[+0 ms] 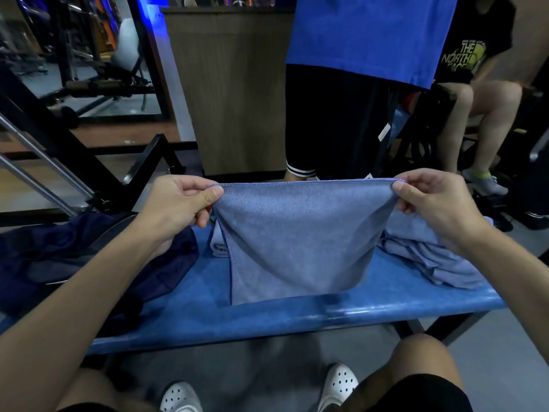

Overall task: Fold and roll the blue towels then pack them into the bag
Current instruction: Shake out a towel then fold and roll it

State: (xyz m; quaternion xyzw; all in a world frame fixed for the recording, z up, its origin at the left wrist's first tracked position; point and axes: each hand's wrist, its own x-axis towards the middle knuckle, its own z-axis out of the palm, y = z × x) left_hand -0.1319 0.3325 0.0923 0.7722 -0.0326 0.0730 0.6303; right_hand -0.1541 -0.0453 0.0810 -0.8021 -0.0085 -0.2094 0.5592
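Above the long blue padded bench (297, 319), my left hand (175, 203) and right hand (430, 203) each pinch a top corner of the soft blue microfibre towel (297, 239), so I judge folding begins, and next it must lie flat.

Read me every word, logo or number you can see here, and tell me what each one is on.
"THE NORTH": on the black T-shirt at upper right.
Third line beneath it, likely "FACE": partly hidden and blurred.
Small print above "THE": too small to read.
White tag on the dark shorts behind the bench: nothing legible.
Held towel: no text.
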